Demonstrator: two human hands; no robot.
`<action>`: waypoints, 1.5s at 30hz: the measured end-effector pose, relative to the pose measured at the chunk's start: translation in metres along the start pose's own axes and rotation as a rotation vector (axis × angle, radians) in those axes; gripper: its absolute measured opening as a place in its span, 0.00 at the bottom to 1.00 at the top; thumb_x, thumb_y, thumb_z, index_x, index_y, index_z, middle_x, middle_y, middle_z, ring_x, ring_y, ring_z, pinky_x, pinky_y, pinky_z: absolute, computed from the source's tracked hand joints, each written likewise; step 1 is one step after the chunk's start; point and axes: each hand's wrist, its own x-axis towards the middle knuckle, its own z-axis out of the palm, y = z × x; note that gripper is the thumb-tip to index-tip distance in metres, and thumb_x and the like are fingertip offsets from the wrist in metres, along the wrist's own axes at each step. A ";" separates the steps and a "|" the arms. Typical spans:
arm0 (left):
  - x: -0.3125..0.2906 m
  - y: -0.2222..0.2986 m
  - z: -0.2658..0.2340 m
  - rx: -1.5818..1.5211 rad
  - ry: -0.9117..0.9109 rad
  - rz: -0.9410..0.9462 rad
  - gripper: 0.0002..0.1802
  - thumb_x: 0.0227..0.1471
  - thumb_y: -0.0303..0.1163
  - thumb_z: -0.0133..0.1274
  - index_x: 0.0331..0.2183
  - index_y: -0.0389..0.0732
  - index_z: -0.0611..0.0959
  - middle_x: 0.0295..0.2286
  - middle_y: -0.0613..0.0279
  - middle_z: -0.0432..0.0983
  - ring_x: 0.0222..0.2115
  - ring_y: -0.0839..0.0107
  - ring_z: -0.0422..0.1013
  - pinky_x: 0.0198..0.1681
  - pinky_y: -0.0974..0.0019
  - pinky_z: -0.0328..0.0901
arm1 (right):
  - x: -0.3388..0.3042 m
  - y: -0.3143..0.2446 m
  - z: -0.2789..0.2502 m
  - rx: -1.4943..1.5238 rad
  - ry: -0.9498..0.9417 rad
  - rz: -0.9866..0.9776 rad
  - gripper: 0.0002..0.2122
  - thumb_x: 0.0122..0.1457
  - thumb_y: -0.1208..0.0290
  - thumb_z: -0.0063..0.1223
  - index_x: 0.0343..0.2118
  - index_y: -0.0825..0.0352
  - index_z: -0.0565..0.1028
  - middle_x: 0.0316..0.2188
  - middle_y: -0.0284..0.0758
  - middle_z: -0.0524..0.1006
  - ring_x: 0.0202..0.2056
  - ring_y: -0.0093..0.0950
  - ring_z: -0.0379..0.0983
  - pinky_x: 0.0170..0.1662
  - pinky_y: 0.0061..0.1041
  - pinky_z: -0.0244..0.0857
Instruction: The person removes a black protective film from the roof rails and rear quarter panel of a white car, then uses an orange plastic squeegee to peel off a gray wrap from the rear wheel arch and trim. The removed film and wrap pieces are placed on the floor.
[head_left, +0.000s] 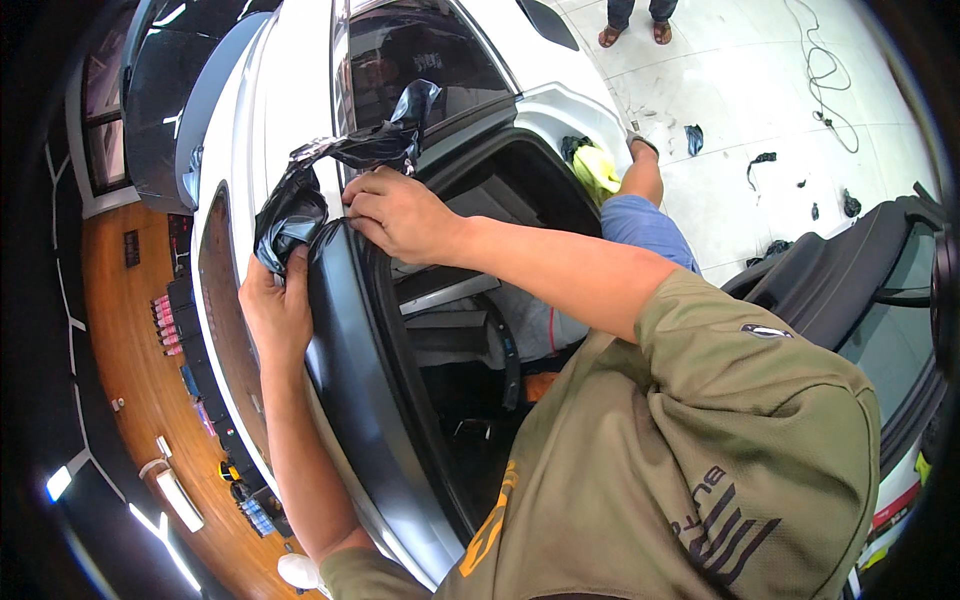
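Observation:
A crumpled strip of glossy black film (290,205) lies bunched over the roof edge of a white car (275,120). Its loose end rises in a twist toward the side window. At the near end, my left hand (280,305) pinches the film between thumb and fingers. My right hand (400,215) is closed at the top of the door opening, its fingertips against the edge where the film meets a dark satin roof rail (352,330). Its fingers curl over whatever they grip, so I cannot make that out. Beneath my right forearm is the open doorway, with a steering wheel (505,345) inside.
An open car door (830,265) stands at the right. Dark film scraps (694,140) and a cable (825,85) lie on the tiled floor. A yellow-green cloth (597,170) hangs beside a leg in blue shorts (645,225). Another person's sandalled feet (635,35) stand at the top.

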 end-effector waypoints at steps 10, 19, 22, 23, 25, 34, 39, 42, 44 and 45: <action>-0.005 0.008 -0.003 0.007 -0.008 0.053 0.12 0.54 0.27 0.54 0.40 0.32 0.79 0.30 0.54 0.79 0.33 0.71 0.73 0.40 0.68 0.65 | -0.006 -0.005 -0.013 0.022 -0.126 -0.008 0.04 0.51 0.77 0.53 0.28 0.72 0.73 0.28 0.44 0.72 0.35 0.43 0.70 0.41 0.37 0.65; 0.001 -0.004 0.002 -0.035 0.027 -0.020 0.12 0.55 0.30 0.54 0.38 0.31 0.80 0.29 0.56 0.79 0.32 0.73 0.72 0.38 0.68 0.65 | -0.004 -0.003 -0.013 -0.045 -0.162 0.099 0.13 0.47 0.75 0.57 0.37 0.71 0.75 0.38 0.43 0.74 0.44 0.41 0.68 0.52 0.36 0.62; 0.003 -0.009 0.003 -0.071 0.036 -0.031 0.12 0.55 0.29 0.53 0.39 0.31 0.80 0.29 0.57 0.79 0.32 0.74 0.71 0.39 0.69 0.64 | -0.011 -0.007 -0.002 0.052 -0.045 0.159 0.11 0.48 0.74 0.56 0.35 0.71 0.75 0.35 0.43 0.75 0.42 0.41 0.68 0.50 0.35 0.62; 0.003 -0.010 0.004 -0.079 0.039 -0.038 0.12 0.55 0.29 0.53 0.39 0.31 0.80 0.29 0.57 0.79 0.32 0.75 0.71 0.39 0.69 0.64 | -0.010 -0.002 -0.003 0.018 -0.084 0.137 0.10 0.49 0.74 0.56 0.34 0.71 0.75 0.34 0.42 0.75 0.41 0.41 0.69 0.49 0.35 0.62; 0.005 -0.014 0.005 -0.147 0.035 -0.014 0.12 0.54 0.29 0.54 0.39 0.32 0.80 0.30 0.58 0.79 0.33 0.75 0.71 0.39 0.69 0.64 | -0.003 0.007 -0.004 -0.048 -0.158 0.092 0.08 0.51 0.74 0.55 0.32 0.71 0.76 0.31 0.42 0.75 0.39 0.40 0.69 0.48 0.35 0.62; -0.012 0.001 -0.007 -0.128 -0.073 -0.094 0.11 0.53 0.27 0.55 0.40 0.33 0.81 0.33 0.64 0.79 0.35 0.77 0.71 0.42 0.71 0.63 | -0.013 0.004 -0.013 0.036 -0.150 -0.076 0.05 0.54 0.75 0.51 0.29 0.72 0.73 0.28 0.42 0.72 0.37 0.42 0.69 0.46 0.37 0.62; -0.019 0.006 -0.013 -0.171 -0.124 -0.086 0.11 0.53 0.27 0.56 0.39 0.34 0.81 0.32 0.67 0.78 0.33 0.79 0.70 0.40 0.74 0.63 | -0.023 -0.004 -0.018 0.004 -0.142 -0.069 0.05 0.55 0.75 0.50 0.31 0.72 0.72 0.29 0.43 0.72 0.39 0.43 0.69 0.48 0.38 0.63; -0.021 0.001 -0.013 -0.135 -0.156 0.007 0.11 0.53 0.25 0.54 0.39 0.32 0.80 0.33 0.60 0.78 0.35 0.76 0.70 0.41 0.71 0.63 | -0.024 -0.011 -0.027 -0.001 -0.237 0.000 0.06 0.55 0.74 0.49 0.34 0.71 0.72 0.31 0.43 0.73 0.39 0.43 0.69 0.48 0.37 0.63; -0.023 -0.002 -0.013 -0.146 -0.152 -0.006 0.11 0.53 0.25 0.53 0.40 0.32 0.80 0.33 0.58 0.78 0.35 0.74 0.70 0.42 0.70 0.63 | -0.023 -0.016 -0.040 -0.010 -0.378 0.053 0.07 0.55 0.75 0.49 0.36 0.70 0.73 0.34 0.43 0.73 0.39 0.43 0.69 0.48 0.36 0.63; -0.023 -0.003 -0.015 -0.153 -0.151 -0.015 0.12 0.53 0.24 0.53 0.40 0.33 0.79 0.33 0.58 0.78 0.35 0.74 0.71 0.43 0.70 0.63 | -0.027 -0.010 -0.042 0.055 -0.312 0.094 0.09 0.55 0.75 0.49 0.38 0.69 0.73 0.35 0.43 0.73 0.39 0.42 0.69 0.48 0.35 0.63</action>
